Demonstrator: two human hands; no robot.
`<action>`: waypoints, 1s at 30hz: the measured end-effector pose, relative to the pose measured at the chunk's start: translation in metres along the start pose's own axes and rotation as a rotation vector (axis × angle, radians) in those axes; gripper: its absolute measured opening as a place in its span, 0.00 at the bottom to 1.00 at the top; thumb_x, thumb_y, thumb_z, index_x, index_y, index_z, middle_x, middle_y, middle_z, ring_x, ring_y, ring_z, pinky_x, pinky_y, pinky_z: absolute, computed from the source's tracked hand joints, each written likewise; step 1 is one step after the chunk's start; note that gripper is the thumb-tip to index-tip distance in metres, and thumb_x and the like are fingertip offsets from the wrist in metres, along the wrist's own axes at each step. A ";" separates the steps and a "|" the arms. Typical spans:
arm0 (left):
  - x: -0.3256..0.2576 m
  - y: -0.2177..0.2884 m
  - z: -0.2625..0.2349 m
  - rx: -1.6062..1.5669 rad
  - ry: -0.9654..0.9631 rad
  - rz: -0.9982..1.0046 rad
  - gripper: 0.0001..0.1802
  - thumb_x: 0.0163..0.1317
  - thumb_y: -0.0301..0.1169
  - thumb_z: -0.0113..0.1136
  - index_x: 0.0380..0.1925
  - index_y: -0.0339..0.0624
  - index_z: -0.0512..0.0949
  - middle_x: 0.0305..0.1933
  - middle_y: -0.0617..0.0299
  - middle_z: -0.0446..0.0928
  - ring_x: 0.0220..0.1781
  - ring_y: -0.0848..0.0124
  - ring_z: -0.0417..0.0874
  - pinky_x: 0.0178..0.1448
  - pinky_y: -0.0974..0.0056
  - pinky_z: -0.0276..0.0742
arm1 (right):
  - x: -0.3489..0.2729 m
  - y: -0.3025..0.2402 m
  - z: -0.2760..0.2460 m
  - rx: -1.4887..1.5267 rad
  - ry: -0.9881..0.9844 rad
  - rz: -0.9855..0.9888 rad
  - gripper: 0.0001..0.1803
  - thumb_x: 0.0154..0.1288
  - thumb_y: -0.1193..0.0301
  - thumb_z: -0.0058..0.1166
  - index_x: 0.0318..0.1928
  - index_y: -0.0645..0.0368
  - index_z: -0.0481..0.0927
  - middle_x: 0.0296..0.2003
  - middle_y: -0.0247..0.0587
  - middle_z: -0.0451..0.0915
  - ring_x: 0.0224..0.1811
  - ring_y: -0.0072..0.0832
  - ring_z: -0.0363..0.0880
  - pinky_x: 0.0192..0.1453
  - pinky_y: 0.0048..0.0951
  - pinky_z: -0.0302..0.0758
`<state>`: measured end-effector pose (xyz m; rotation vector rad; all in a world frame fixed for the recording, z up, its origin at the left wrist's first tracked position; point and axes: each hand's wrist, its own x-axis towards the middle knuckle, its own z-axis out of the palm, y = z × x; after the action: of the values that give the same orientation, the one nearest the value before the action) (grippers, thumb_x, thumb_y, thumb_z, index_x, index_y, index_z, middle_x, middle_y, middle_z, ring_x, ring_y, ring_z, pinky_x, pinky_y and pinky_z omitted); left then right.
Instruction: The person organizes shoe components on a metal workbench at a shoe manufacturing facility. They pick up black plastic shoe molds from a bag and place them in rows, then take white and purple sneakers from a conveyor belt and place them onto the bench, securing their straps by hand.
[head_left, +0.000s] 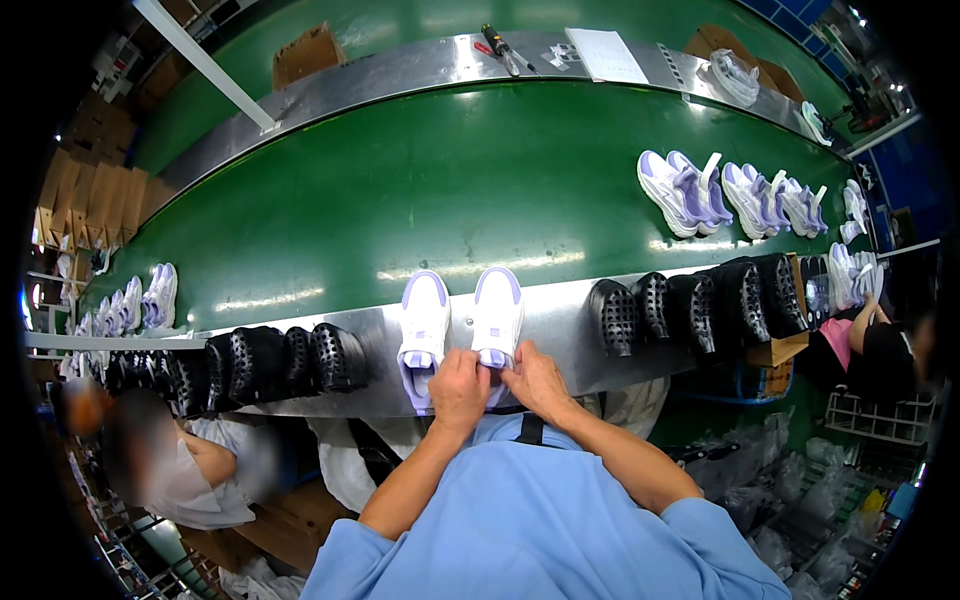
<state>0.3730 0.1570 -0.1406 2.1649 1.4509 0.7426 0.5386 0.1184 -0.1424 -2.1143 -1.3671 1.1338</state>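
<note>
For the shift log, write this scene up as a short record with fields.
Left hand: fingers bent, at the opening of the right-hand shoe
Right hand: at the same opening; both grips unclear
Beside it: left-hand shoe, also white and purple
Surface: metal ledge along green worktop
Ledge, both sides: black perforated forms
Worktop, right: more white-and-purple shoes
Far strip: screwdriver, white sheet

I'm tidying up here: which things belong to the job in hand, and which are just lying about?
Job in hand:
handled shoe, touched by left hand and right hand
its mate, alongside

Apparently just lying about:
dark-handled tool
white paper
cardboard box
</note>
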 end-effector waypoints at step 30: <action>-0.050 -0.046 -0.072 -0.024 -0.370 0.042 0.21 0.57 0.17 0.59 0.53 0.37 0.79 0.52 0.43 0.75 0.52 0.43 0.82 0.52 0.46 0.82 | 0.000 -0.020 0.018 -0.408 0.049 -0.287 0.18 0.74 0.56 0.56 0.39 0.61 0.80 0.31 0.54 0.86 0.33 0.55 0.87 0.38 0.56 0.80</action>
<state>0.2794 0.1308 -0.1235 2.1769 1.2018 0.3436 0.5130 0.1261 -0.1395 -2.0906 -1.9342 0.7321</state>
